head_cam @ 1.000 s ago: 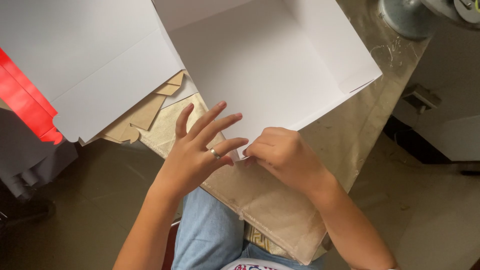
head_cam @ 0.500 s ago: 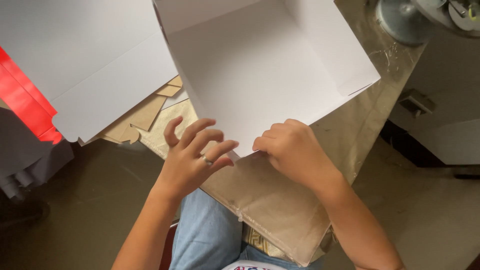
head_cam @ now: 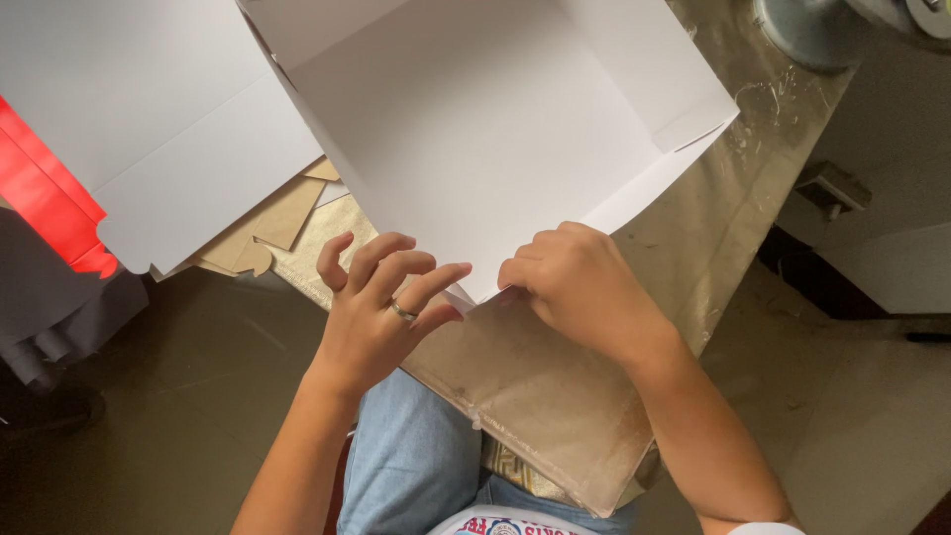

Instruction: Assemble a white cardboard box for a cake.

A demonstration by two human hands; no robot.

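A large white cardboard box blank (head_cam: 495, 129), partly folded up, lies on the table in front of me. My right hand (head_cam: 580, 287) is curled over its near corner and pinches the cardboard edge there. My left hand (head_cam: 381, 307), wearing a ring, rests beside that same corner with its fingers bent and spread, fingertips touching the white edge. Whether the left fingers grip the card is hidden.
A second flat white blank (head_cam: 149, 129) lies at the left over brown cardboard pieces (head_cam: 282, 213). A red sheet (head_cam: 40, 193) shows at the far left. The table (head_cam: 555, 396) has a shiny plastic cover; a grey round base (head_cam: 802, 30) stands top right.
My left hand's fingers have curled in from spread flat. My right hand has slid a little along the near corner of the white blank.
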